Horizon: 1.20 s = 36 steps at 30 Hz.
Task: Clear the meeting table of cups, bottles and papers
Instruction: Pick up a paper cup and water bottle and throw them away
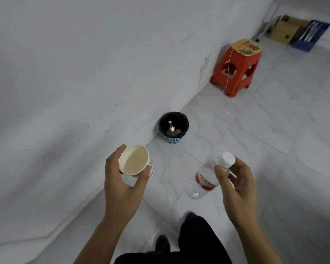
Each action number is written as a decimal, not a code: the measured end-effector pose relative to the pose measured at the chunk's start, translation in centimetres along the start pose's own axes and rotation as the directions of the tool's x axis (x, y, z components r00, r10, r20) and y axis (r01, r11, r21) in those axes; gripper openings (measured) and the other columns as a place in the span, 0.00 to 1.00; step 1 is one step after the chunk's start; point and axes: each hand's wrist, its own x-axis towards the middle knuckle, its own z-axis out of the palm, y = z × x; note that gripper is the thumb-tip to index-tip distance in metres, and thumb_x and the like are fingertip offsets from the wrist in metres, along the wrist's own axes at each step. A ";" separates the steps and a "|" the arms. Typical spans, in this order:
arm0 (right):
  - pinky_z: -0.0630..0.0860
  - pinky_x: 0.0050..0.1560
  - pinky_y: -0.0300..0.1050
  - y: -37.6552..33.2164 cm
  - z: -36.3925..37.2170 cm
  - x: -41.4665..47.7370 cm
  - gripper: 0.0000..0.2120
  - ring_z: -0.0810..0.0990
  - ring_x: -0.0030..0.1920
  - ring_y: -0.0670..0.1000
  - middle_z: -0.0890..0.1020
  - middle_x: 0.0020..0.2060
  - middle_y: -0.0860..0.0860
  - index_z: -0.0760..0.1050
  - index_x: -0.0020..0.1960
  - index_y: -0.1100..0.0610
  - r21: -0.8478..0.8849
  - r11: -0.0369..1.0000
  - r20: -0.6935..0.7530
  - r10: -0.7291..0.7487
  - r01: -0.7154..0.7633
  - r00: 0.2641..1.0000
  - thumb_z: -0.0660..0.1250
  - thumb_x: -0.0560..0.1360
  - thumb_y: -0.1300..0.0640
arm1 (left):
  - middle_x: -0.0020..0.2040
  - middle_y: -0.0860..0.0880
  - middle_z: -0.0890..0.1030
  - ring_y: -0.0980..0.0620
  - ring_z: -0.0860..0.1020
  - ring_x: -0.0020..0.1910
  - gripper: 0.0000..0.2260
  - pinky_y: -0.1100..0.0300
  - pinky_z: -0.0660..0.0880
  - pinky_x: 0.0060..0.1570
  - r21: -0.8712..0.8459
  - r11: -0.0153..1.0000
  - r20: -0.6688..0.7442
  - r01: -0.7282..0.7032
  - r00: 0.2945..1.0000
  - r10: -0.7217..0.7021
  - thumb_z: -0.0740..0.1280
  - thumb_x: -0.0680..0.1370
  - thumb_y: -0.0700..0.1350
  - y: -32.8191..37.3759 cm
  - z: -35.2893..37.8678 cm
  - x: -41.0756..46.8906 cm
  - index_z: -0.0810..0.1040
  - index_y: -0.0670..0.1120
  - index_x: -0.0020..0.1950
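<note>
My left hand (122,183) grips a cream paper cup (135,162) by its rim and side, the empty mouth tilted toward me. My right hand (236,183) holds a clear plastic bottle (204,178) near its white cap; the bottle has a red label and hangs slanting down to the left. Both are held above the floor, short of a small bin (173,127) with a black liner and a blue mesh base. The bin stands against the white wall and has some rubbish inside, among it what looks like a bottle.
A red plastic stool (236,67) with a printed sheet on its seat stands by the wall further right. A cardboard box (284,29) and a blue box (311,35) lie in the far corner. My dark trouser leg and shoe (162,242) show below, on pale floor tiles.
</note>
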 end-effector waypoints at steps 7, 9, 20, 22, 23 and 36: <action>0.76 0.56 0.41 2.0 5.7 18.0 0.14 0.80 0.59 0.44 0.80 0.59 0.45 0.73 0.56 0.36 -0.017 0.998 -0.014 0.056 -0.056 0.998 0.71 0.74 0.48 | 0.65 0.62 0.71 0.67 0.70 0.62 0.29 0.64 0.71 0.56 0.057 0.996 0.011 0.071 0.997 -0.072 0.75 0.71 0.54 -3.3 10.4 14.8 0.68 0.55 0.70; 0.76 0.59 0.43 2.0 7.1 23.3 0.15 0.79 0.59 0.42 0.79 0.59 0.42 0.72 0.56 0.35 -0.027 0.997 0.020 0.074 -0.073 0.997 0.72 0.75 0.50 | 0.63 0.62 0.71 0.65 0.71 0.62 0.29 0.59 0.72 0.58 0.077 0.990 0.001 0.120 0.993 -0.120 0.74 0.72 0.51 -3.6 13.1 18.7 0.67 0.57 0.70; 0.77 0.59 0.52 7.5 15.4 48.2 0.16 0.77 0.60 0.45 0.77 0.59 0.41 0.69 0.59 0.40 -0.264 0.942 0.108 0.240 -0.205 0.965 0.71 0.77 0.51 | 0.65 0.56 0.66 0.57 0.69 0.64 0.35 0.61 0.68 0.62 0.265 0.935 0.161 0.235 0.946 -0.283 0.75 0.71 0.35 -11.5 27.1 39.4 0.65 0.49 0.74; 0.77 0.59 0.50 11.1 17.4 51.5 0.16 0.77 0.59 0.46 0.76 0.60 0.44 0.69 0.62 0.44 -0.312 0.921 0.092 0.273 -0.233 0.958 0.70 0.77 0.50 | 0.65 0.55 0.65 0.59 0.68 0.63 0.35 0.69 0.65 0.59 0.311 0.915 0.184 0.258 0.928 -0.325 0.76 0.71 0.36 -15.7 30.0 41.6 0.64 0.47 0.74; 0.76 0.59 0.48 13.4 18.4 53.0 0.16 0.77 0.58 0.46 0.76 0.60 0.45 0.69 0.62 0.45 -0.337 0.907 0.076 0.294 -0.253 0.953 0.70 0.77 0.50 | 0.65 0.55 0.64 0.58 0.68 0.63 0.35 0.70 0.64 0.58 0.335 0.902 0.194 0.273 0.916 -0.350 0.76 0.71 0.37 -18.1 31.6 42.5 0.64 0.46 0.75; 0.80 0.55 0.52 51.6 32.1 65.4 0.22 0.80 0.54 0.52 0.75 0.49 0.45 0.65 0.62 0.54 -0.140 0.657 -0.173 0.720 -0.741 0.672 0.69 0.76 0.45 | 0.68 0.44 0.68 0.47 0.70 0.65 0.35 0.62 0.67 0.55 0.570 0.736 0.280 0.366 0.755 -0.593 0.77 0.70 0.49 -57.3 52.2 47.1 0.65 0.45 0.74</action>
